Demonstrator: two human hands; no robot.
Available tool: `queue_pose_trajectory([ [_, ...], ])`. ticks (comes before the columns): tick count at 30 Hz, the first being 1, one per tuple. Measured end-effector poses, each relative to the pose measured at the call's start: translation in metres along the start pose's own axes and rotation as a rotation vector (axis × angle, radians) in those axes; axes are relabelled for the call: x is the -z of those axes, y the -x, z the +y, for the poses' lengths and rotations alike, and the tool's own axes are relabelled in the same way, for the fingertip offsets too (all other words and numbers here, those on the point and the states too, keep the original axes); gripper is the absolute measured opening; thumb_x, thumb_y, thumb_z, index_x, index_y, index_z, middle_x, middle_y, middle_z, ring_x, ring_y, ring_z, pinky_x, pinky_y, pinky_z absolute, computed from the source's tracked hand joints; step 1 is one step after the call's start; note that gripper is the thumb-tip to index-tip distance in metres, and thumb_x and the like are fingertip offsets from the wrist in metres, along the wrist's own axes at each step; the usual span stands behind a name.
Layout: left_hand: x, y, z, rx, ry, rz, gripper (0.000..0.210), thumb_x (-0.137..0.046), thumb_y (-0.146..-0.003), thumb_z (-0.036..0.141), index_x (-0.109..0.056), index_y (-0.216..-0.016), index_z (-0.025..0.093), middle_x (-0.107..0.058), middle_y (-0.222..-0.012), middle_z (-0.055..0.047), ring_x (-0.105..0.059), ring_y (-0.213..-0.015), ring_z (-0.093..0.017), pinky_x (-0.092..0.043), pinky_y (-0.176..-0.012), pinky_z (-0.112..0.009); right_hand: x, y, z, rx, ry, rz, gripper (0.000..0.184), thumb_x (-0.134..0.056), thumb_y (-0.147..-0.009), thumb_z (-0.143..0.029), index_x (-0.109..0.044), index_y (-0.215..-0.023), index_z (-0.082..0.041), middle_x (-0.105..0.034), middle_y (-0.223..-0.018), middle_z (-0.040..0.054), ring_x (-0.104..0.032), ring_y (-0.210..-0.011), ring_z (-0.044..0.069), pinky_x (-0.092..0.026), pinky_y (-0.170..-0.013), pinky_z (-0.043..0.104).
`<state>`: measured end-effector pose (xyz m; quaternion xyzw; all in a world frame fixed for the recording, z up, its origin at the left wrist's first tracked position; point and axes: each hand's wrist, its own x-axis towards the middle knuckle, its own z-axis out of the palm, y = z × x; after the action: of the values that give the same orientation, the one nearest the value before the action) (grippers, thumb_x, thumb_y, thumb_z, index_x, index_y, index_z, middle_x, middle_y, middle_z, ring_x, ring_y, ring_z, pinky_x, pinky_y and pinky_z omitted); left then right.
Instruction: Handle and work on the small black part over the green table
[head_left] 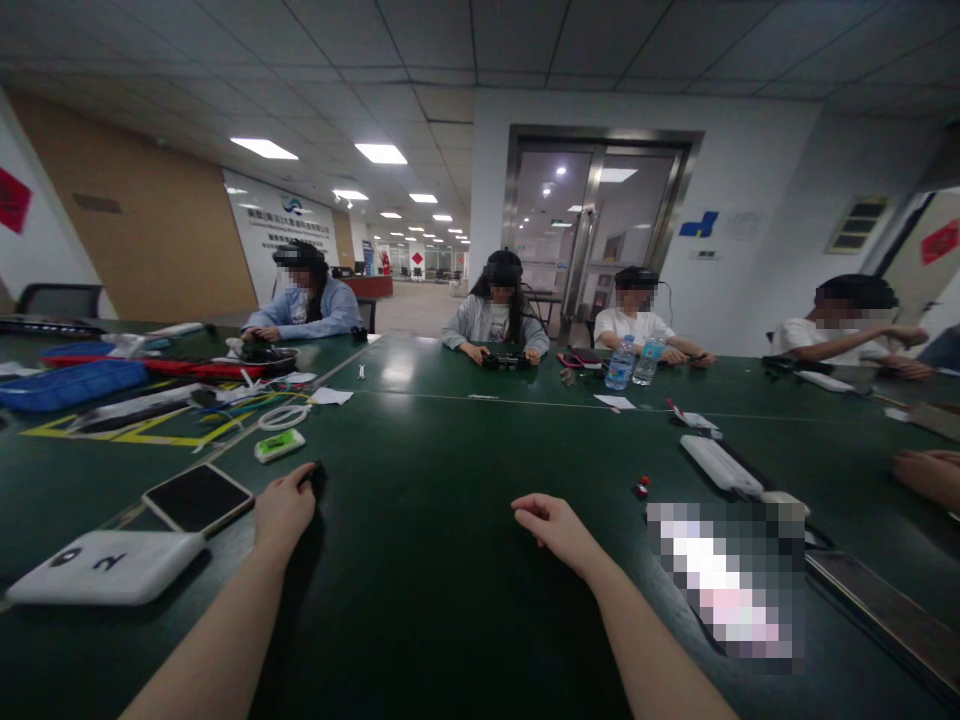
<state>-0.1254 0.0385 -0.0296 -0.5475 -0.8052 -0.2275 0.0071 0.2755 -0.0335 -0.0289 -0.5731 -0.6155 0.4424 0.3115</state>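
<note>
My left hand (283, 512) rests on the green table at left of centre, its fingers closed on a small black object (319, 478) whose kind I cannot make out. Just left of that hand lies a dark-screened phone or tablet (199, 498) with a light rim. A small green-and-white packet or box (280, 445) is beyond the fingers. My right hand (556, 527) lies low over the table at right of centre, fingers loosely bent and a little apart, with nothing visible in them. Nearest to it on the right is a small red-and-white item (642, 487).
At left are a white power bank-like case (109, 567), a blue tray (75, 386), and a coiled white cable (283, 417). Two water bottles (621, 363) stand at far right. A blurred-out lit screen (724, 580) lies near right. Several people in headgear sit around the table.
</note>
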Motion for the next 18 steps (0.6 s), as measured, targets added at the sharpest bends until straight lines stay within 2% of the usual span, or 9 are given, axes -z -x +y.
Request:
queue_pose_trajectory([
  [18, -0.006, -0.005, -0.005, 0.008, 0.002, -0.003, 0.04, -0.04, -0.085, 0.024, -0.059, -0.12, 0.019, -0.064, -0.109, -0.014, -0.059, -0.103, -0.027, -0.047, -0.087, -0.035, 0.001, 0.006, -0.009, -0.014, 0.004, -0.003, 0.032, -0.054, -0.082, -0.036, -0.06, -0.108, -0.02, -0.06, -0.096, 0.0042, -0.052, -0.069, 0.013, -0.044, -0.061, 0.026],
])
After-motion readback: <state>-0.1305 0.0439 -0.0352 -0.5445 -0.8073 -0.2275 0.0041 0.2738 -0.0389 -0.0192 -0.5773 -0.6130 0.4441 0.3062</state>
